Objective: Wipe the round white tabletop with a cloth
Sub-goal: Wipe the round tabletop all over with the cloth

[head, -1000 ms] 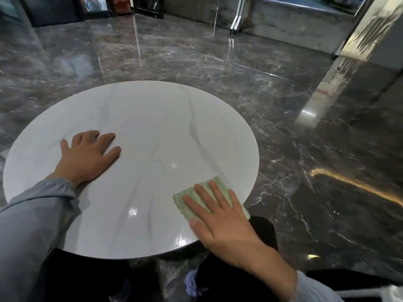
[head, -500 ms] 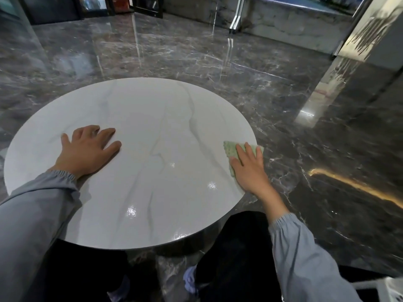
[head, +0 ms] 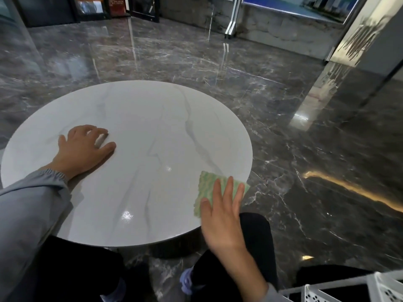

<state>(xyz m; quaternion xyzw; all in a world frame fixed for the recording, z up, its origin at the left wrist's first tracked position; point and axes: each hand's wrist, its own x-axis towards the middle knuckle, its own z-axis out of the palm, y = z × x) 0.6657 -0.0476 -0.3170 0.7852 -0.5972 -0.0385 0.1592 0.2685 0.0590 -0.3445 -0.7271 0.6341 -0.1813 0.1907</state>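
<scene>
At the left a grey sleeve (head: 32, 205) comes in over the near rim of the desk (head: 141, 114); from it the left hand (head: 84, 147) lies palm down on the left half of the top, fingers spread and slightly bent, holding nothing. The desk is round and white, glossy, with faint grey veins across it and small bright glints of light on its near half; its dark base (head: 174, 249) shows under the near rim. Around it lies a polished dark marble floor (head: 196, 62) with pale veins, mirroring the lamps and the door frames at the far wall. Below the desk are dark trousers (head: 255, 232) and a pale bluish shoe (head: 186, 280).

Further right, at the near right edge of the top, lies the green cloth (head: 209, 188), flat on the surface with its right corner at the rim; the right hand (head: 222, 216) presses on it from the near side, fingers straight and close together, the thumb beside the cloth's left edge; it grips nothing. The hands are well apart. At the far right stands a shiny pillar (head: 359, 33), and a white perforated plastic crate (head: 349, 288) fills the lower right corner.

Counted: one desk, one cloth, two hands, one pillar; how many crates there are I cannot tell.
</scene>
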